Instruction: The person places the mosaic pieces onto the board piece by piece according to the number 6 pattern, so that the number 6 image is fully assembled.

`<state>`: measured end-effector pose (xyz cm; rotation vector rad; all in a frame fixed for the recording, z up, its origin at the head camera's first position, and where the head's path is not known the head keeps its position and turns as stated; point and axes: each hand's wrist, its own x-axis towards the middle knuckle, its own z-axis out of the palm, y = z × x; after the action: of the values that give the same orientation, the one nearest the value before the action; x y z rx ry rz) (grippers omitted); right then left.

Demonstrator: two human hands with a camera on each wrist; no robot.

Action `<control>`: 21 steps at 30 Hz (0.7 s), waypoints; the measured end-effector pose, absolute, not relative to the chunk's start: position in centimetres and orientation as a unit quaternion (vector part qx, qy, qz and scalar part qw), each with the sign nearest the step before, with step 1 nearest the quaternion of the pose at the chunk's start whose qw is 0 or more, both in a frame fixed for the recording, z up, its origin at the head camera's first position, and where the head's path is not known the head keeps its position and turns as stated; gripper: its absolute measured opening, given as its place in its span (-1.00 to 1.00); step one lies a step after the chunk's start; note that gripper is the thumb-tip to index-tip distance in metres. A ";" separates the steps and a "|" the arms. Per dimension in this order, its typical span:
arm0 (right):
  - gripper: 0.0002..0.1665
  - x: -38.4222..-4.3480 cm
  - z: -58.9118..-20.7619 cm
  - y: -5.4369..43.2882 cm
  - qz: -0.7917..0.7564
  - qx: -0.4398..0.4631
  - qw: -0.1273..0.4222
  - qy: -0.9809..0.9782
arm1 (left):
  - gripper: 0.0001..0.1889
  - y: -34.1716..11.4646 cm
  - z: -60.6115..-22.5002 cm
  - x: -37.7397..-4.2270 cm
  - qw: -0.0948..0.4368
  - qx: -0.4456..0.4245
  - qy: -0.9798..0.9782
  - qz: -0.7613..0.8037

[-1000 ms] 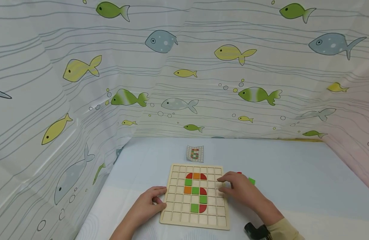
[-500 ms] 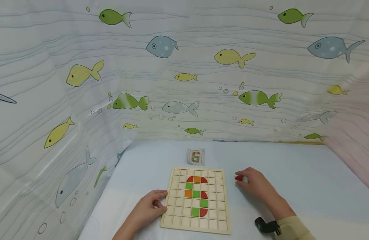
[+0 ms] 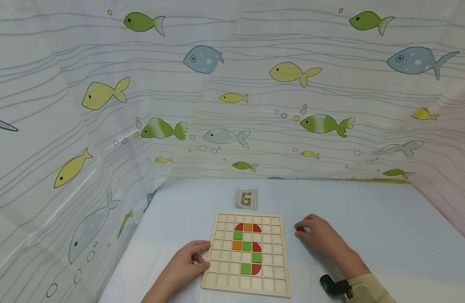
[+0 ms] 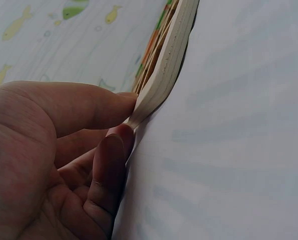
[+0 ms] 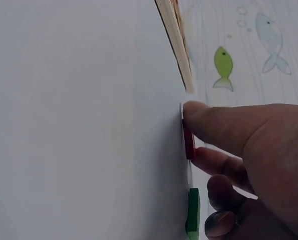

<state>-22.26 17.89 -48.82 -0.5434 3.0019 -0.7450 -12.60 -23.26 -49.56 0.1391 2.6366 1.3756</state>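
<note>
A square wooden grid board lies on the table in the head view. Red rounded-corner tiles, orange squares and green squares fill some of its cells in a curved figure. At the board's left edge, my left hand grips the rim between thumb and fingers. Right of the board, my right hand pinches a red tile between thumb and index finger, close on the tabletop. A green tile stands just beside its other, curled fingers in the right wrist view; the hand hides that tile in the head view.
Behind the board lies a small printed card with a similar coloured figure on a grid. A black device sits at the right wrist by the tan sleeve. A fish-patterned curtain surrounds the table.
My right hand has moved right, from the board's right edge to the red tile, and its fingers have drawn together on it. The left hand stays at the rim.
</note>
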 end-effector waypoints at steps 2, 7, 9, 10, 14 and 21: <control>-0.84 -22.3 -48.8 17.9 -0.244 -0.181 -0.003 0.953 | -0.40 -23.2 -49.5 -12.6 0.081 0.045 0.882 0.463; -0.73 -22.3 -48.7 17.9 -0.247 -0.182 -0.009 0.952 | -0.40 -22.9 -49.2 -12.5 0.078 0.043 0.880 0.467; -0.68 -22.3 -48.7 17.9 -0.241 -0.173 -0.005 0.955 | -0.39 -22.9 -49.2 -12.5 0.077 0.041 0.881 0.465; -0.67 -22.3 -48.6 17.9 -0.237 -0.167 -0.003 0.957 | -0.39 -22.9 -49.2 -12.5 0.077 0.041 0.881 0.464; -0.66 -22.4 -48.6 18.0 -0.223 -0.156 0.002 0.962 | -0.39 -23.0 -49.3 -12.6 0.076 0.040 0.885 0.458; -0.64 -22.3 -48.7 18.2 -0.222 -0.153 0.006 0.963 | -0.40 -23.0 -49.3 -12.6 0.073 0.045 0.887 0.454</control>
<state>-22.29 18.16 -48.70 -0.4804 3.0139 -0.6933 -12.56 -22.99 -49.34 0.1356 2.6638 1.3632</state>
